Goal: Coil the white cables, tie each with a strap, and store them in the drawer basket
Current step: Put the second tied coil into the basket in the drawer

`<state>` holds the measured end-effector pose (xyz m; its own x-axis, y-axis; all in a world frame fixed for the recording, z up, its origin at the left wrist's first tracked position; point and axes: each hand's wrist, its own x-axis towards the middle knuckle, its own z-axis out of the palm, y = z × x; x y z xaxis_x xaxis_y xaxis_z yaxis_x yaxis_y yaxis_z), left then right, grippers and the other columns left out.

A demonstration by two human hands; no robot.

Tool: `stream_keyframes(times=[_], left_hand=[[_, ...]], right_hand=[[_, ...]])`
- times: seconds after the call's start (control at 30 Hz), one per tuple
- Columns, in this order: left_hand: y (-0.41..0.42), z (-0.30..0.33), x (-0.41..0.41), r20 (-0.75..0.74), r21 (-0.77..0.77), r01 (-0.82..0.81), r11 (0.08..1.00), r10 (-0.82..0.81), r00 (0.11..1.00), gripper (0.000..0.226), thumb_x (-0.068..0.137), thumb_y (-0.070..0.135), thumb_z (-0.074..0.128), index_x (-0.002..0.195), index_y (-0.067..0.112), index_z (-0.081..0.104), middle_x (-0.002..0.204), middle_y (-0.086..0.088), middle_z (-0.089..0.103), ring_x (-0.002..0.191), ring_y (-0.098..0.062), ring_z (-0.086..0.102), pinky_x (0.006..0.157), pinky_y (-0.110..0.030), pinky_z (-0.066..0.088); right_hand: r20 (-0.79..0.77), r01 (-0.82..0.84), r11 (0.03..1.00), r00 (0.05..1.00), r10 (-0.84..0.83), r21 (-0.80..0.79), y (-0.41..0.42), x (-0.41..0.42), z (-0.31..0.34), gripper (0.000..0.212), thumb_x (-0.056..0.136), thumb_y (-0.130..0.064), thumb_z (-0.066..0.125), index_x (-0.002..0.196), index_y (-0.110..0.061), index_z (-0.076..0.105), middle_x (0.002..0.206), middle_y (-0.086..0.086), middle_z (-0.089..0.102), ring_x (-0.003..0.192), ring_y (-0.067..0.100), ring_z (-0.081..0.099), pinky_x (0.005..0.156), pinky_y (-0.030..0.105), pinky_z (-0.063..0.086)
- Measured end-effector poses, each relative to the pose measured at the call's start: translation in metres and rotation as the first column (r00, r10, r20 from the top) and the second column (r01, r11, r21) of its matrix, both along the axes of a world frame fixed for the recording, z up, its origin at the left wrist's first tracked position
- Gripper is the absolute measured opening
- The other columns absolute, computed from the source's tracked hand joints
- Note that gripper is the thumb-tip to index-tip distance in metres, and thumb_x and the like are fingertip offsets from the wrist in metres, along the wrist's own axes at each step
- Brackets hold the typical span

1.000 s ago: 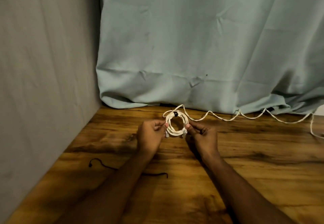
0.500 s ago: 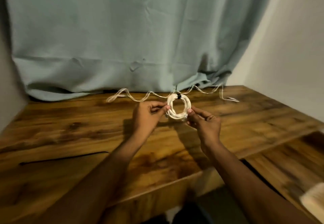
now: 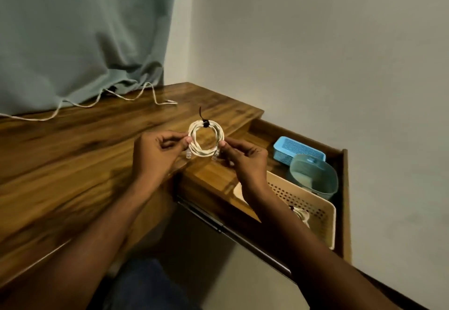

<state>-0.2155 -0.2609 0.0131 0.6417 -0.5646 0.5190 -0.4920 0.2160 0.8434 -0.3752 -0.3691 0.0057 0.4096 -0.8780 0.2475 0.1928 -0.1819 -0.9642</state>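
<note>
A coiled white cable (image 3: 217, 133) is held upright above the desk's right end, tied at its top by a black strap (image 3: 205, 123). My left hand (image 3: 155, 154) pinches the coil's left side and my right hand (image 3: 245, 159) pinches its right side. Clear plugs hang at the coil's bottom. To the right, an open drawer (image 3: 345, 188) holds a beige perforated basket (image 3: 325, 222) with another tied white coil (image 3: 301, 213) inside, partly hidden by my right forearm. A loose white cable (image 3: 97, 100) trails along the desk's back edge.
A blue basket (image 3: 298, 150) and a grey-green tub (image 3: 313, 176) sit at the drawer's back. A teal curtain (image 3: 80, 35) hangs behind the wooden desk (image 3: 60, 164). A plain wall (image 3: 315, 54) stands to the right.
The view has swung right, bringing the open drawer and its baskets into sight. Both hands have carried the tied coil toward the desk's right end, still pinching it on each side.
</note>
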Motion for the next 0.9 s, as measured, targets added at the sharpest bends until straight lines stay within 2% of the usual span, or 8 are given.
stream_keyframes(times=[0.07,0.2,0.3,0.43,0.5,0.63,0.8,0.9], left_hand=[[-0.018,-0.005,-0.02,-0.019,0.03,0.054,0.998,-0.053,0.998,0.014,0.082,0.015,0.08,0.096,0.013,0.079,0.085,0.006,0.076,0.074,0.001,0.072,0.069,-0.014,0.056],[-0.053,-0.023,-0.057,-0.037,0.165,0.157,0.974,-0.153,0.987,0.015,0.084,0.022,0.078,0.099,0.023,0.078,0.091,0.012,0.076,0.086,-0.003,0.072,0.078,-0.024,0.057],[-0.077,-0.041,-0.085,-0.001,0.307,0.169,0.937,-0.178,0.984,0.021,0.09,0.023,0.072,0.111,0.022,0.076,0.104,0.01,0.074,0.095,-0.005,0.069,0.079,-0.023,0.055],[-0.101,-0.061,-0.111,0.051,0.505,0.135,0.852,-0.186,0.981,0.027,0.094,0.022,0.066,0.121,0.019,0.071,0.118,0.003,0.071,0.105,-0.011,0.065,0.08,-0.023,0.048],[-0.111,-0.065,-0.12,0.06,0.604,0.13,0.786,-0.208,0.976,0.031,0.095,0.019,0.063,0.126,0.017,0.067,0.124,-0.001,0.068,0.111,-0.016,0.063,0.082,-0.025,0.047],[-0.125,-0.069,-0.13,0.048,0.752,0.142,0.644,-0.268,0.962,0.036,0.094,0.014,0.06,0.13,0.016,0.06,0.121,-0.006,0.066,0.108,-0.022,0.063,0.091,-0.036,0.054],[-0.136,-0.062,-0.138,0.08,0.837,0.088,0.54,-0.28,0.957,0.032,0.093,0.007,0.056,0.125,0.01,0.06,0.124,-0.008,0.061,0.11,-0.024,0.058,0.087,-0.033,0.051],[-0.14,-0.062,-0.142,0.097,0.867,0.051,0.496,-0.267,0.959,0.036,0.094,0.007,0.059,0.13,0.01,0.056,0.125,-0.01,0.06,0.112,-0.024,0.058,0.082,-0.029,0.049]], right_hand=[[-0.041,0.027,0.999,0.999,-0.028,-0.017,-0.01,-0.031,-0.004,0.017,0.092,-0.013,0.08,0.108,-0.01,0.082,0.094,0.008,0.083,0.089,0.026,0.08,0.078,0.041,0.064],[-0.116,0.127,0.992,0.985,-0.127,-0.011,-0.03,-0.086,-0.015,0.011,0.091,-0.013,0.079,0.101,-0.013,0.082,0.09,0.004,0.083,0.079,0.015,0.078,0.065,0.023,0.058],[-0.192,0.179,0.984,0.966,-0.171,0.02,-0.047,-0.113,-0.032,0.012,0.09,-0.013,0.08,0.101,-0.009,0.083,0.087,0.005,0.082,0.074,0.012,0.076,0.061,0.022,0.056],[-0.328,0.206,0.973,0.93,-0.163,0.099,-0.068,-0.133,-0.055,0.007,0.089,-0.012,0.082,0.095,-0.009,0.083,0.08,0.007,0.081,0.066,0.013,0.073,0.052,0.021,0.049],[-0.376,0.202,0.969,0.917,-0.136,0.142,-0.079,-0.139,-0.064,0.005,0.09,-0.01,0.081,0.094,-0.009,0.083,0.082,0.008,0.082,0.065,0.014,0.074,0.051,0.02,0.051],[-0.475,0.147,0.964,0.88,-0.025,0.221,-0.099,-0.138,-0.076,0.007,0.091,-0.002,0.077,0.096,-0.003,0.08,0.089,0.014,0.081,0.074,0.02,0.078,0.064,0.027,0.062],[-0.558,0.105,0.947,0.825,0.087,0.303,-0.12,-0.122,-0.083,0.017,0.092,0.005,0.074,0.108,0.001,0.074,0.094,0.022,0.078,0.084,0.028,0.078,0.065,0.03,0.063],[-0.579,0.097,0.934,0.805,0.129,0.343,-0.128,-0.116,-0.089,0.021,0.092,0.007,0.073,0.112,0.001,0.074,0.101,0.025,0.077,0.095,0.033,0.078,0.075,0.036,0.065]])
